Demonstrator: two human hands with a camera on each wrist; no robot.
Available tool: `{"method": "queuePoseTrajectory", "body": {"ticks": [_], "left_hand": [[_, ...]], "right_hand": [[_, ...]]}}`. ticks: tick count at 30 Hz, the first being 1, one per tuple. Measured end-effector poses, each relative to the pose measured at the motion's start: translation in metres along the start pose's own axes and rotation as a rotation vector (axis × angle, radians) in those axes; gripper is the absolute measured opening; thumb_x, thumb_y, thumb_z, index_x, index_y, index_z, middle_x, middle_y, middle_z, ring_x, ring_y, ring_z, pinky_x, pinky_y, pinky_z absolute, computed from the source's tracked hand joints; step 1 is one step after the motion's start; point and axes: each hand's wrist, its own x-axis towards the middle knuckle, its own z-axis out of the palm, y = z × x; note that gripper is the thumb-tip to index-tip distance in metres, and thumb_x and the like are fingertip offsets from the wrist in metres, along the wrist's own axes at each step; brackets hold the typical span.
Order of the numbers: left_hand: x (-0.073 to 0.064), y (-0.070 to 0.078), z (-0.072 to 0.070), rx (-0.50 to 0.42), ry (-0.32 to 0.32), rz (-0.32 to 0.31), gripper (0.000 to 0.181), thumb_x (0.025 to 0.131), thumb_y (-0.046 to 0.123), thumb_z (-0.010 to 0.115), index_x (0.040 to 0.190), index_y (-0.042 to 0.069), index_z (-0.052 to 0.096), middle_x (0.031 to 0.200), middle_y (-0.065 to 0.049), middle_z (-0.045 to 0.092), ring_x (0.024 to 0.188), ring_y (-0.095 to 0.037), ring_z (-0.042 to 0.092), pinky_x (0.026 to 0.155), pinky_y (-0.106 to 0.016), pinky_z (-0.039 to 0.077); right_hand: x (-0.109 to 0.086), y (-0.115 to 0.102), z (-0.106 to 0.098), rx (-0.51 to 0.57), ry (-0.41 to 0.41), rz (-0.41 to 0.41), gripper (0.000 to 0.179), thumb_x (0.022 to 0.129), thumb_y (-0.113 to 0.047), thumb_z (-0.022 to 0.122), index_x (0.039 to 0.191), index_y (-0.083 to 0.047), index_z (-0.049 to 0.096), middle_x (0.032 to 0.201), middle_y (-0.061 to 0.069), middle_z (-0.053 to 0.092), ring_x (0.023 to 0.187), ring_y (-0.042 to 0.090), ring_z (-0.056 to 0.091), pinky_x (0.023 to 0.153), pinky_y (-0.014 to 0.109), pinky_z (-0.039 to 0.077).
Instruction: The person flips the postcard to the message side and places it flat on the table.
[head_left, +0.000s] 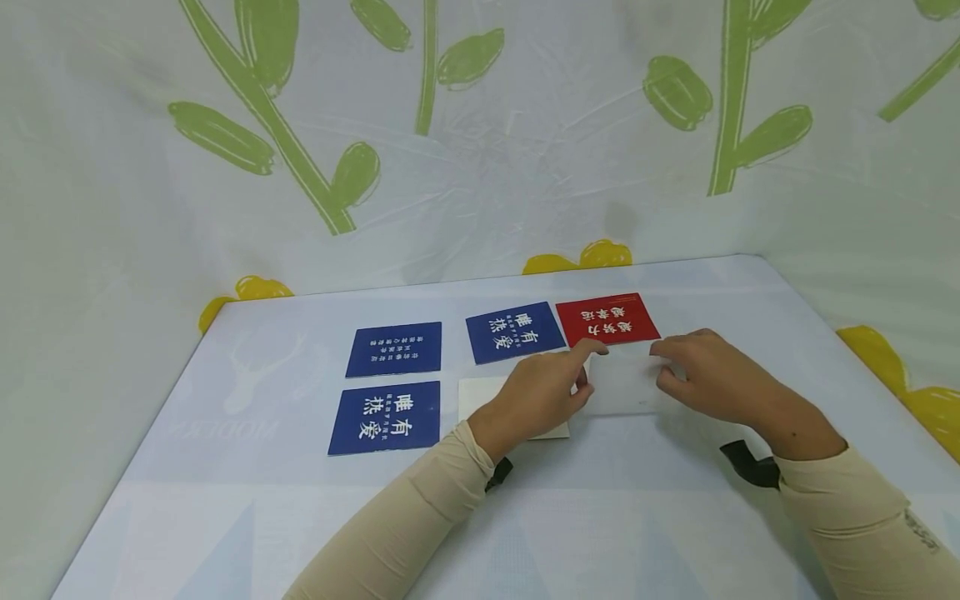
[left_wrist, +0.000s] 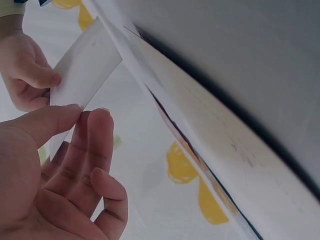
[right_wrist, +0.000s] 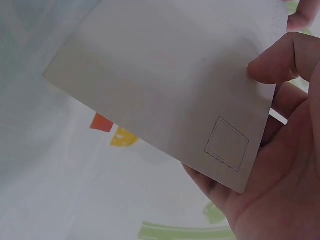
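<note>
A white postcard is held up between both hands, its plain back facing me. My left hand pinches its left edge between thumb and fingers, which the left wrist view shows up close. The right hand grips the opposite edge, thumb on the back and fingers behind. In the right wrist view the postcard has a printed stamp box in one corner and a dotted line. Under the left hand lies another pale card, partly hidden by the hand.
Two blue cards with white lettering, the upper one and the lower one, lie at the left. Further back are a third blue card and a red card. A patterned curtain hangs behind the white table.
</note>
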Motion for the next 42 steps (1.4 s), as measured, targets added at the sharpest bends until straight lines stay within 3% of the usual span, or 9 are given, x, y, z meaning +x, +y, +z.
{"method": "queuePoseTrajectory", "body": {"ticks": [10,21,32,36,42], "left_hand": [[0.000,0.000,0.000,0.008,0.000,0.006,0.059,0.091,0.026,0.074,0.141,0.025,0.043,0.091,0.008,0.071,0.061,0.000,0.053,0.058,-0.009,0.043],[0.000,0.000,0.003,0.031,-0.029,-0.023,0.067,0.087,0.027,0.079,0.143,0.026,0.042,0.092,0.009,0.071,0.067,-0.001,0.056,0.060,-0.010,0.045],[0.000,-0.003,0.005,0.035,-0.031,-0.008,0.068,0.088,0.028,0.077,0.146,0.027,0.041,0.100,0.008,0.073,0.080,-0.003,0.064,0.068,-0.012,0.050],[0.001,-0.003,0.005,0.045,-0.041,-0.009,0.068,0.090,0.029,0.076,0.148,0.027,0.040,0.104,0.008,0.073,0.085,-0.004,0.066,0.071,-0.013,0.052],[0.000,-0.003,0.004,0.065,-0.049,-0.020,0.057,0.091,0.030,0.074,0.143,0.027,0.049,0.119,0.006,0.072,0.095,-0.006,0.070,0.078,-0.017,0.055]], "right_hand": [[0.001,0.002,0.006,0.004,0.031,0.002,0.036,0.086,-0.012,0.070,0.119,0.000,0.069,0.117,0.019,0.072,0.110,0.040,0.065,0.095,0.060,0.051],[0.003,0.003,0.012,0.051,0.009,0.006,0.041,0.089,-0.012,0.071,0.128,-0.003,0.061,0.125,0.018,0.067,0.116,0.038,0.063,0.092,0.054,0.055],[0.005,0.004,0.017,0.048,0.063,-0.068,0.057,0.082,-0.008,0.079,0.132,-0.008,0.052,0.127,0.020,0.065,0.111,0.037,0.065,0.087,0.050,0.058],[0.006,0.005,0.020,0.044,0.080,-0.065,0.056,0.081,-0.006,0.080,0.129,-0.006,0.051,0.122,0.016,0.067,0.108,0.033,0.065,0.090,0.051,0.057],[0.007,0.003,0.021,0.019,0.071,-0.052,0.040,0.079,-0.010,0.083,0.110,-0.013,0.060,0.111,0.012,0.067,0.099,0.029,0.062,0.086,0.050,0.059]]}}
